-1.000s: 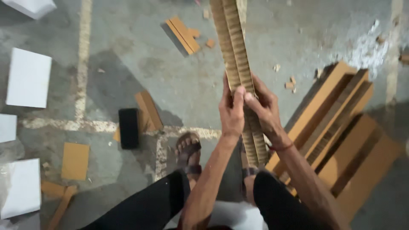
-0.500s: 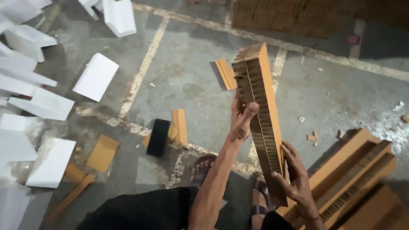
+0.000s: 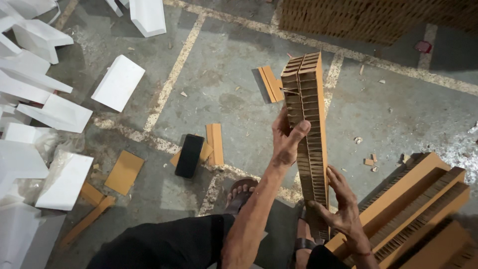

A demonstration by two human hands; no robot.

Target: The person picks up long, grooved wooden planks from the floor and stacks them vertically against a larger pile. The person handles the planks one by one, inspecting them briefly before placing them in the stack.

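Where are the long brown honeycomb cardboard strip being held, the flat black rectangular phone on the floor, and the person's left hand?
Long brown honeycomb cardboard strip (image 3: 309,99), head view, its upper ribbed face.
Flat black rectangular phone (image 3: 189,155), head view, middle of its face.
Left hand (image 3: 288,142), head view, back of the hand.

The left hand (image 3: 288,142) is at the centre of the frame, its arm stretched upward and its fingers (image 3: 298,130) curled closed. The right hand (image 3: 343,211) is at the lower right, fingers bent in a grip.

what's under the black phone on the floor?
The phone lies partly on a flat cardboard piece whose edge shows beside it, next to a cardboard strip. How far the piece runs underneath is covered.
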